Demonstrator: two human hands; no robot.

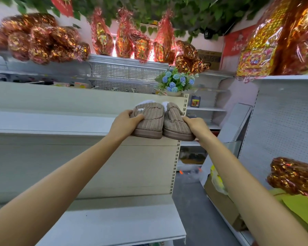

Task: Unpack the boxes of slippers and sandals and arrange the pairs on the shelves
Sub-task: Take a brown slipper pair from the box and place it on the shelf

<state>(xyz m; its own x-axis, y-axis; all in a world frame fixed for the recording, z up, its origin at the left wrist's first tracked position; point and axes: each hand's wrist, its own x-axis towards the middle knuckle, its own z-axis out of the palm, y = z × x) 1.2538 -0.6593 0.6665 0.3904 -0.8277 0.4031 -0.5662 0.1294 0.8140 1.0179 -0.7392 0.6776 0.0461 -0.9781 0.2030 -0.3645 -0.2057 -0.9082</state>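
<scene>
I hold a pair of brown corduroy slippers with white fleece lining at the right end of a white upper shelf [48,124]. My left hand [126,122] grips the left slipper [148,119] by its side, thumb on top. My right hand [196,126] grips the right slipper [175,122] at its outer edge. The slippers lie side by side, toes toward me, their soles at the shelf's front edge. A lower white shelf [117,226] sits beneath my arms.
A pot of blue artificial flowers [177,82] stands on top of the shelving unit behind the slippers. Red-gold foil-wrapped goods [37,39] fill the top shelves. A cardboard box [220,199] and a foil bundle [294,176] sit on the right shelving. A grey floor aisle [194,201] runs between the units.
</scene>
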